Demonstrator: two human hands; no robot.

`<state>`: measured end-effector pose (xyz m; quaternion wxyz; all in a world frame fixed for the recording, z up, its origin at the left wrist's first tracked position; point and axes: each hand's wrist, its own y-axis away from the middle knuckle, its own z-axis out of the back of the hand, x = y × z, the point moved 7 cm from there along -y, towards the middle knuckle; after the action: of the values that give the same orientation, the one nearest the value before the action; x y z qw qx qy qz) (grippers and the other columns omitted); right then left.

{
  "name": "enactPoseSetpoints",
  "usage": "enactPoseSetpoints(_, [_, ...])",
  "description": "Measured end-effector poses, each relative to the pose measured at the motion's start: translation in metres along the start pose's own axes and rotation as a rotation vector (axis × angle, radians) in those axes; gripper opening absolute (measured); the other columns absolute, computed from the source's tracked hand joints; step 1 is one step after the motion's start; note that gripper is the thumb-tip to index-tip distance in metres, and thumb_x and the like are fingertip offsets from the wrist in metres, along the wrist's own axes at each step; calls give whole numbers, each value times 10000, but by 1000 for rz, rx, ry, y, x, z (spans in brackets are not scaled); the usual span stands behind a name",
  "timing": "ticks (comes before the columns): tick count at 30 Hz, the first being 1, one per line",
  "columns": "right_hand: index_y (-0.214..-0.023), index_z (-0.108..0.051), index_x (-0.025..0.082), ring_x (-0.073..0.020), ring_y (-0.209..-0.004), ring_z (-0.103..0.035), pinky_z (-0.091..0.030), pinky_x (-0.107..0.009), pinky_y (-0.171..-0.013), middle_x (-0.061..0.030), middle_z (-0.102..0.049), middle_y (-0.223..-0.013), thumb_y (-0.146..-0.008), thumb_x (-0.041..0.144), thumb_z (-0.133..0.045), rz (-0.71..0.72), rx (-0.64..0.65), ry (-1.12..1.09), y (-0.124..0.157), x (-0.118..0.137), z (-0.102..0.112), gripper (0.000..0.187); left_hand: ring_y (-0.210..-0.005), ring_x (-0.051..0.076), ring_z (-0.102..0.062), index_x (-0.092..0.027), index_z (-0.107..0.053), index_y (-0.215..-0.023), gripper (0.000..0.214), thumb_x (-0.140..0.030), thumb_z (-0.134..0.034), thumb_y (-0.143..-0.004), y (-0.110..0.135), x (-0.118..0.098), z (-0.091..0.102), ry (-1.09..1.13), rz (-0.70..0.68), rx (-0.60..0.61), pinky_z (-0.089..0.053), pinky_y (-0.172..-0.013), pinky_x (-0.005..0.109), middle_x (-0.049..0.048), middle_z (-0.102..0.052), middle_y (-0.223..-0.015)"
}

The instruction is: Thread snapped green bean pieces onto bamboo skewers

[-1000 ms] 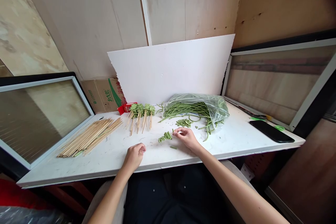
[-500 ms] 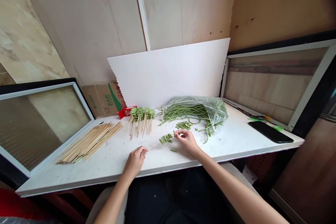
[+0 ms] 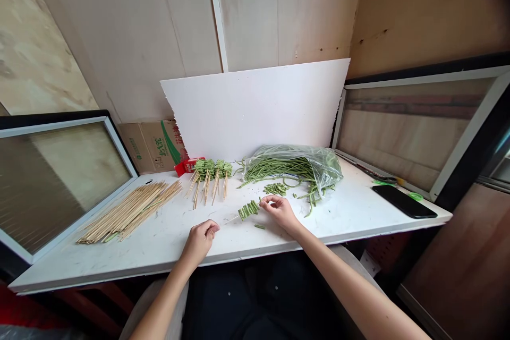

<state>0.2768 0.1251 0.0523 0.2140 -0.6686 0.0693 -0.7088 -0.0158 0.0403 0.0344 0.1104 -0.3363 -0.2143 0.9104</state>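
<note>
"Head view: where was the skewer (image 3: 231, 220), and what were the fingers doing?"

"It slanted over the white bench (image 3: 358, 196), towards the middle of its front edge, between two hands. The left hand (image 3: 201, 236), fingers curled, pinched its bare lower end. The right hand (image 3: 281, 212) pinched a short bean piece (image 3: 260, 200) at the other end. A threaded row (image 3: 248, 210) of cut green beans sat between."

"How would it have handled?"

"Light, most likely: the skewer thin and fairly stiff, the beans firm, perhaps a little slick, and apt to split if squeezed. The bare end seemed the better hold, leaving the row uncrushed."

"What differed from a second earlier?"

"The skewer's bare length showed between the left fingers and the row, where it had hardly shown before. One loose piece (image 3: 259, 227) lay, as before, nearer the front edge."
</note>
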Motion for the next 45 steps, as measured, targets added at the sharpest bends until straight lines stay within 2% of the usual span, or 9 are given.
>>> enactPoseSetpoints(5, [-873,-752,186,-196,-821,-648,-475,-299,-737,-68,-745,-939,-843,498,-734,14,31,23,2,1,-3,314,-573,141,-538,-212,-609,-740,229,-278,-511,-937,-1,1,-1,-28,1,4,-403,-609,235,-26,-582,-608])
enactPoseSetpoints(10, [-868,-757,191,-202,-846,-654,-478,-297,-737,-73,-748,-948,-837,483,-732,21,49,83,4,5,-7,295,-616,156,-589,-220,-621,-765,203,-258,-518,-936,1,2,-2,-68,-10,14,-413,-632,247,-9,-652,-667])
enactPoseSetpoints(19, [-878,-731,193,-195,-851,-645,-495,-307,-786,-51,-721,-909,-835,478,-751,-29,104,-93,4,3,-12,289,-621,156,-618,-225,-640,-785,189,-277,-552,-944,3,3,0,-73,-43,-62,-445,-636,256,-4,-694,-709])
enactPoseSetpoints(26, [-882,-737,181,-157,-702,-615,-476,-287,-674,-51,-727,-907,-711,483,-867,-99,120,-86,5,-8,-15,371,-699,174,-677,-237,-619,-798,184,-269,-533,-957,5,0,4,-96,-70,-122,-470,-661,268,3,-731,-778])
enactPoseSetpoints(35, [-776,-746,166,-152,-672,-590,-436,-273,-642,-38,-709,-777,-748,524,-830,-96,150,-46,6,-7,-18,368,-779,187,-710,-239,-565,-797,200,-232,-486,-980,8,1,3,-125,-104,-149,-493,-704,282,19,-747,-832])
enactPoseSetpoints(42, [-808,-727,166,-156,-681,-567,-427,-275,-641,-36,-692,-770,-732,595,-805,-181,160,-50,9,3,-23,443,-781,189,-722,-240,-580,-802,206,-235,-492,-988,9,-2,6,-164,-107,-180,-497,-691,279,21,-761,-840])
enactPoseSetpoints(45, [-814,-706,171,-152,-703,-570,-431,-266,-655,-35,-687,-794,-754,593,-789,-176,166,-58,9,6,-25,434,-772,188,-723,-238,-586,-801,194,-217,-504,-975,8,-2,7,-164,-102,-189,-496,-683,276,17,-764,-834])
